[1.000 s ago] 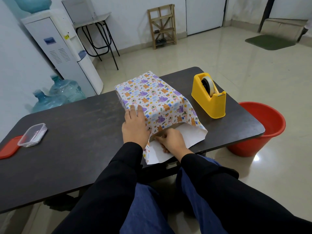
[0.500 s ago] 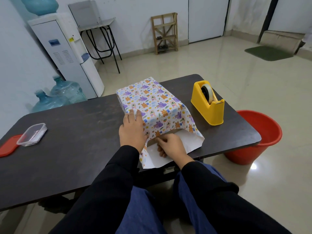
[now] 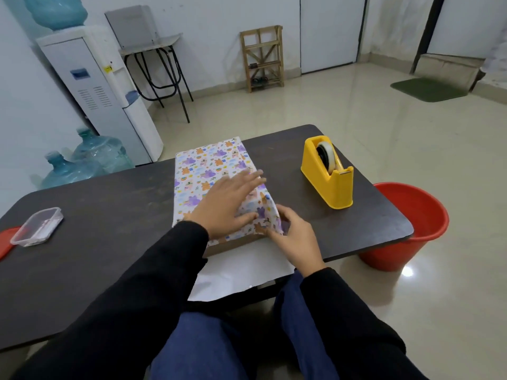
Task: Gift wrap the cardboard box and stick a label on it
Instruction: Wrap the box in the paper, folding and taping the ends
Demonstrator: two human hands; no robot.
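Right hand (image 3: 296, 239) pinches wrapping paper (image 3: 203, 171) beneath flat left hand (image 3: 225, 204).

1. Long plain black fabric covers both arms to the wrist: the left sleeve (image 3: 142, 283) and the right sleeve (image 3: 343, 305)
2. The left hand (image 3: 225, 204) and right hand (image 3: 296, 239) are bare past the cuffs
3. Dark blue denim-like trousers (image 3: 197, 349) cover the lap and both legs

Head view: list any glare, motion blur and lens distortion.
Head view: a glare spot shines on the glossy floor beside the red bucket; head view again, motion blur smears the left hand at its fingertips, while the right hand pinching the wrapping paper looks sharper; same head view, wide-angle distortion tilts the water dispenser.
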